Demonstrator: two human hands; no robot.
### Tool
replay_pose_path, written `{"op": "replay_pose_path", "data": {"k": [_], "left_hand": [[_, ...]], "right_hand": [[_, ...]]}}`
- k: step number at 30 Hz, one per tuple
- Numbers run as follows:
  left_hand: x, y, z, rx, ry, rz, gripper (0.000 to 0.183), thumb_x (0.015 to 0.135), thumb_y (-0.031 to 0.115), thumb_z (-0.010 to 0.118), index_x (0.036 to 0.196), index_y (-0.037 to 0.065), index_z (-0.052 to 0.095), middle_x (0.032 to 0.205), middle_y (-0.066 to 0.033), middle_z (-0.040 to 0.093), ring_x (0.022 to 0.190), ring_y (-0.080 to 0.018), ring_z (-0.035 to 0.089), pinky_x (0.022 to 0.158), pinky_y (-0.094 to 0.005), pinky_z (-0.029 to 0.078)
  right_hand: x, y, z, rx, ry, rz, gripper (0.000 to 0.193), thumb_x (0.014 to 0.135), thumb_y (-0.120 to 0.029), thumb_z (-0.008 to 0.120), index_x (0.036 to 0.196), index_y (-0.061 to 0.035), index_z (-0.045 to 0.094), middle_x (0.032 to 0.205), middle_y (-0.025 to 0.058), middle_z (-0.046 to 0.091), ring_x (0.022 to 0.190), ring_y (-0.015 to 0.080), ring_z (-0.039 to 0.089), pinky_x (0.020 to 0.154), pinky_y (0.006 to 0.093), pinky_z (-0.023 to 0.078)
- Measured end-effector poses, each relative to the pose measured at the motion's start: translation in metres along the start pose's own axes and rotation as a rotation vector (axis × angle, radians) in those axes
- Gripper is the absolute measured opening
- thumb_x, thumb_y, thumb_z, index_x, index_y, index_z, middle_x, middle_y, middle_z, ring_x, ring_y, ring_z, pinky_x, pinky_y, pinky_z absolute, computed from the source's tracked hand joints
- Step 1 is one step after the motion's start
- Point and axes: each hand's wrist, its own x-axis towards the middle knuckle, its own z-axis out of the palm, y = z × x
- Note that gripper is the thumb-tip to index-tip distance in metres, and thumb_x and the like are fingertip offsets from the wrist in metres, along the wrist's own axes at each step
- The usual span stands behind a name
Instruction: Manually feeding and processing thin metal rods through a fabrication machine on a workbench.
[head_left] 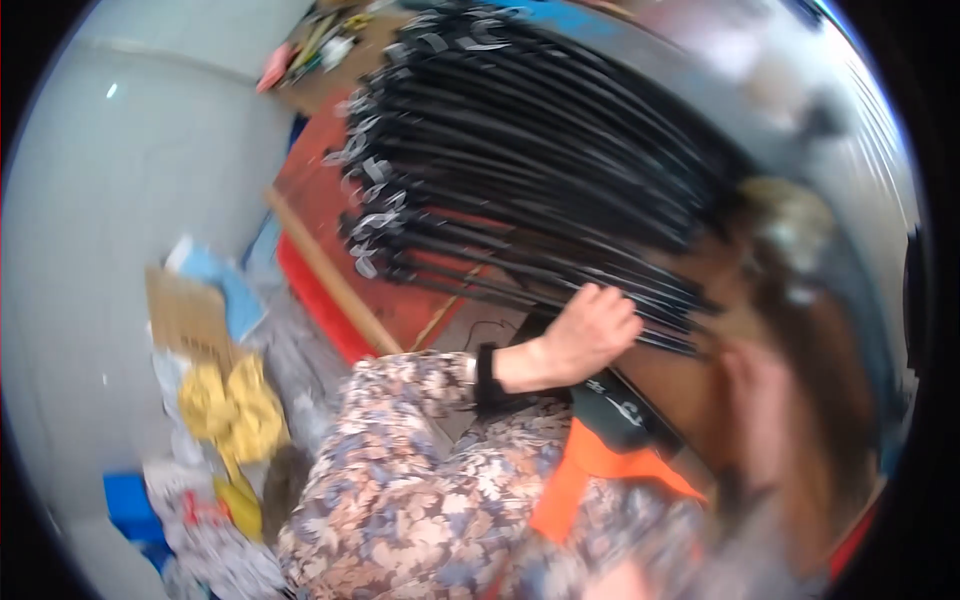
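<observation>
Long, thin black strands [540, 140], like rods or cables, lie side by side in a thick bundle across the bench. Many of their left ends carry clear or whitish loops. At the near edge of the bundle is my left hand [595, 330], in a patterned sleeve with a dark band at the wrist. Its fingers are curled closed over the nearest strands; what they grip is hidden. My right hand [755, 410] is to the right, close to the strands' right ends. Motion smears it, so its fingers do not show clearly.
An orange strip [590, 470] lies over my patterned clothing beside a dark flat piece [625, 410]. The red bench top [330, 180] has a wooden edge strip [335, 275]. On the left floor are a yellow cloth [235, 410], cardboard [188, 315] and a blue box [130, 505].
</observation>
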Motion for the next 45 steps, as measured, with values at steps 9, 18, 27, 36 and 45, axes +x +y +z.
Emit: {"op": "replay_pose_path", "data": {"k": [9, 18, 27, 36, 45], "left_hand": [[-0.003, 0.021, 0.023, -0.059, 0.13, 0.025, 0.01, 0.079, 0.018, 0.062, 0.085, 0.01, 0.058, 0.086, -0.0058, 0.052, 0.084, -0.0221, 0.051, 0.07, -0.0335, 0.041], [-0.008, 0.031, 0.02, -0.092, -0.132, 0.142, 0.013, 0.081, 0.022, 0.065, 0.086, 0.011, 0.059, 0.087, -0.0047, 0.055, 0.088, -0.0235, 0.056, 0.066, -0.0351, 0.044], [0.014, 0.037, 0.01, -0.305, -0.087, 0.02, 0.01, 0.083, 0.014, 0.061, 0.09, 0.007, 0.059, 0.091, -0.0086, 0.057, 0.086, -0.0267, 0.064, 0.067, -0.0387, 0.057], [0.043, 0.039, -0.034, -0.123, -0.19, 0.175, 0.013, 0.095, 0.019, 0.062, 0.102, 0.009, 0.062, 0.076, -0.006, 0.059, 0.058, -0.0223, 0.064, 0.043, -0.035, 0.051], [0.152, 0.024, -0.076, -0.545, -1.114, -0.014, 0.02, 0.096, 0.017, 0.062, 0.105, 0.001, 0.069, 0.078, -0.0208, 0.067, 0.067, -0.0259, 0.065, 0.066, -0.036, 0.051]], "right_hand": [[-0.027, 0.038, 0.033, -0.07, 0.157, -0.106, 0.014, 0.089, -0.002, 0.062, 0.099, 0.0024, 0.07, 0.085, 0.0165, 0.066, 0.08, 0.0287, 0.063, 0.073, 0.0356, 0.048], [-0.02, 0.017, 0.012, 0.0, 0.081, -0.164, 0.014, 0.086, -0.007, 0.063, 0.091, 0.005, 0.067, 0.08, 0.0172, 0.06, 0.08, 0.0323, 0.055, 0.072, 0.0402, 0.043], [-0.05, 0.022, 0.011, 0.149, 0.149, 0.015, 0.018, 0.09, -0.013, 0.062, 0.092, 0.0047, 0.067, 0.079, 0.0159, 0.059, 0.081, 0.0258, 0.056, 0.076, 0.0384, 0.043], [-0.043, 0.064, 0.035, 0.233, 0.405, -0.228, 0.02, 0.086, -0.014, 0.072, 0.103, -0.0044, 0.075, 0.075, 0.0068, 0.064, 0.074, 0.0264, 0.059, 0.069, 0.0369, 0.048], [-0.069, 0.065, 0.026, -0.036, 0.487, -0.498, 0.051, 0.073, -0.002, 0.069, 0.123, -0.0066, 0.067, 0.084, 0.0018, 0.067, 0.071, 0.0205, 0.06, 0.056, 0.0319, 0.051]]}}
